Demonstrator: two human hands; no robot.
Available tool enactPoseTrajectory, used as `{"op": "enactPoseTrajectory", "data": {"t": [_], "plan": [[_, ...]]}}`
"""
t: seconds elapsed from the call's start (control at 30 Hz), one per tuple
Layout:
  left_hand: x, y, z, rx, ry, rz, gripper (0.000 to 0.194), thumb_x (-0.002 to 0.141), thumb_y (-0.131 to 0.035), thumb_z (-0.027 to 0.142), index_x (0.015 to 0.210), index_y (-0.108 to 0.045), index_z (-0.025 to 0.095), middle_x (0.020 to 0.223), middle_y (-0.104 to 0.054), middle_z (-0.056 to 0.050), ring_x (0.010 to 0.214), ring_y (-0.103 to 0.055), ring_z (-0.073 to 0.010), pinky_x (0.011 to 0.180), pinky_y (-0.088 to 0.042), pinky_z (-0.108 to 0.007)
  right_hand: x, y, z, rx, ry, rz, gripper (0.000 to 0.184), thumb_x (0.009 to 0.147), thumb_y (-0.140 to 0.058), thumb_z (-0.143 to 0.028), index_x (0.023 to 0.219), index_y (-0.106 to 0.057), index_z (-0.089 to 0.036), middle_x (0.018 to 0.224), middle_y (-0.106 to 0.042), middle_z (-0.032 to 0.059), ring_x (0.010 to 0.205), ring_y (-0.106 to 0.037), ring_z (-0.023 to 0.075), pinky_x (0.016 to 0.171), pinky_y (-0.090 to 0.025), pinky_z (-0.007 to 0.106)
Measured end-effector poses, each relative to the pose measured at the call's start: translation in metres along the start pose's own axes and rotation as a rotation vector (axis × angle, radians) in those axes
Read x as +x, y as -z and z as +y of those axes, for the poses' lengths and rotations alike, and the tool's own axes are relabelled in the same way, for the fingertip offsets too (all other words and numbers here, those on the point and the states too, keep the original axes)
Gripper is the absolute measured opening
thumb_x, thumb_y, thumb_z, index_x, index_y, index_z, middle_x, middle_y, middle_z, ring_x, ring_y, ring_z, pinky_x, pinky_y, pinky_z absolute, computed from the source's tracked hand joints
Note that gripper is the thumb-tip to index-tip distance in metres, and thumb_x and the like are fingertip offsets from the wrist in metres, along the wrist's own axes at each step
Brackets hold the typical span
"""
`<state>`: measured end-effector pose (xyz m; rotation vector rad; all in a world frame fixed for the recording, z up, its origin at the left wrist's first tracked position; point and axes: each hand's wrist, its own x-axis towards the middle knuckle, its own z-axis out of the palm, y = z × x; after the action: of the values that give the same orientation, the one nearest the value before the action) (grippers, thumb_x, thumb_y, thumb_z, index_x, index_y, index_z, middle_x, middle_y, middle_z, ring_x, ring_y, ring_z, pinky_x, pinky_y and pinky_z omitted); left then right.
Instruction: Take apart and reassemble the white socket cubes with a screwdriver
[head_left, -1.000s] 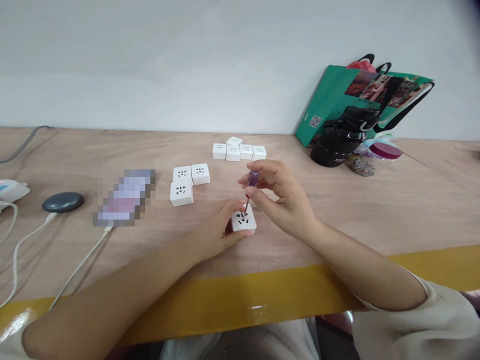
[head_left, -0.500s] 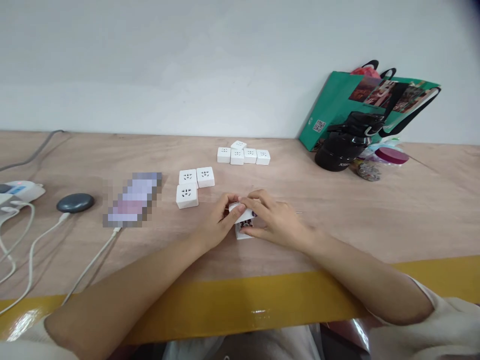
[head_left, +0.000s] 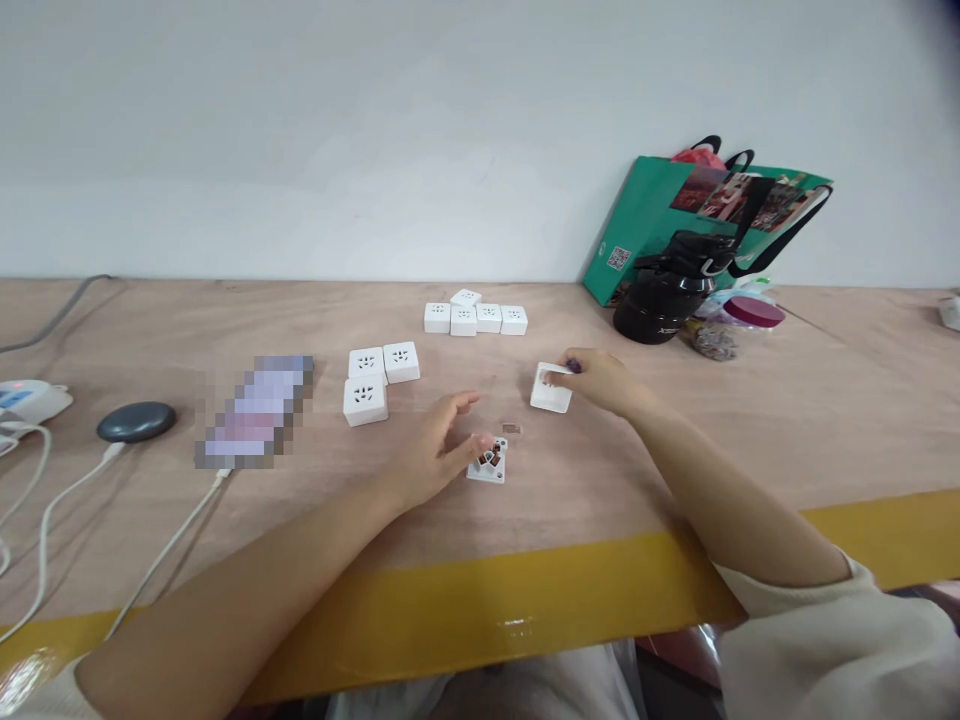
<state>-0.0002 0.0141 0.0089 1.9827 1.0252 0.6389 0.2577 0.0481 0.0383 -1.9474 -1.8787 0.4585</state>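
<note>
My left hand (head_left: pixel 435 450) is open, its fingers spread, and the thumb tip lies over the edge of a white socket base (head_left: pixel 489 470). Copper-coloured contacts show inside that base, which rests flat on the table; whether the thumb touches it I cannot tell. Farther right, my right hand (head_left: pixel 604 380) grips a white socket cover (head_left: pixel 550 392) by its right side, hollow face up. A small dark purple thing (head_left: pixel 574 365), perhaps a tool handle, also sits in the right fingers. A small brownish rectangle (head_left: pixel 511 429) lies just behind the base.
Several white sockets stand in two groups, one group (head_left: pixel 463 321) near the wall and one (head_left: pixel 365 399) to the left. A phone (head_left: pixel 259 410) and a dark round device (head_left: pixel 136 422), both cabled, lie left. A black bottle (head_left: pixel 660 305) and a green bag (head_left: pixel 637 215) stand back right.
My hands have parted. The right hand has lifted the white cover off the base and carried it right and back; the left fingers have let go and spread. The base now shows uncovered.
</note>
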Motion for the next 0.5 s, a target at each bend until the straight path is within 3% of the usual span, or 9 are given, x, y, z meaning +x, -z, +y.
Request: {"op": "enactPoseTrajectory", "data": {"t": [0.1, 0.2, 0.3, 0.4, 0.5], "plan": [[0.0, 0.001, 0.002, 0.148, -0.041, -0.147, 0.071, 0.078, -0.062, 0.055, 0.137, -0.032, 0.029, 0.148, -0.031, -0.007, 0.134, -0.033, -0.0299, 0.107, -0.034, -0.046, 0.015, 0.008, 0.03, 0.258, -0.225, -0.141, 0.034, 0.075, -0.062, -0.05, 0.066, -0.054, -0.018, 0.05, -0.038, -0.0055, 0.044, -0.028, 0.0067, 0.043, -0.016, 0.024], [0.001, -0.001, 0.002, 0.257, -0.137, -0.231, 0.055, 0.083, -0.059, 0.045, 0.133, -0.039, 0.031, 0.144, -0.039, -0.003, 0.131, -0.038, -0.0255, 0.108, -0.033, -0.042, 0.024, 0.011, 0.05, 0.488, -0.337, -0.199, 0.034, 0.073, -0.067, -0.048, 0.066, -0.054, -0.018, 0.046, -0.031, -0.008, 0.04, -0.019, 0.0046, 0.041, -0.01, 0.024], [0.002, -0.004, -0.002, 0.295, -0.18, -0.206, 0.041, 0.088, -0.053, 0.039, 0.127, -0.044, 0.03, 0.134, -0.048, -0.003, 0.124, -0.045, -0.0227, 0.104, -0.037, -0.04, 0.028, 0.014, 0.058, 0.671, -0.399, -0.177, 0.024, 0.076, -0.067, -0.037, 0.069, -0.055, -0.017, 0.049, -0.041, -0.0057, 0.039, -0.02, 0.0033, 0.039, -0.009, 0.023], [0.006, -0.003, -0.007, 0.331, -0.157, -0.116, 0.04, 0.089, -0.051, 0.04, 0.125, -0.045, 0.027, 0.13, -0.051, -0.005, 0.117, -0.049, -0.0228, 0.098, -0.041, -0.039, 0.03, 0.02, 0.061, 0.741, -0.418, -0.143, 0.013, 0.083, -0.057, -0.028, 0.076, -0.055, -0.017, 0.06, -0.053, -0.0017, 0.037, -0.023, 0.0025, 0.038, -0.01, 0.022], [0.015, 0.002, -0.013, 0.423, -0.155, -0.026, 0.038, 0.089, -0.05, 0.042, 0.124, -0.046, 0.025, 0.126, -0.054, -0.006, 0.116, -0.049, -0.0239, 0.096, -0.041, -0.04, 0.031, 0.021, 0.064, 0.775, -0.433, -0.107, 0.007, 0.083, -0.053, -0.021, 0.077, -0.053, -0.017, 0.062, -0.055, -0.0014, 0.037, -0.024, 0.0023, 0.037, -0.011, 0.021]]}}
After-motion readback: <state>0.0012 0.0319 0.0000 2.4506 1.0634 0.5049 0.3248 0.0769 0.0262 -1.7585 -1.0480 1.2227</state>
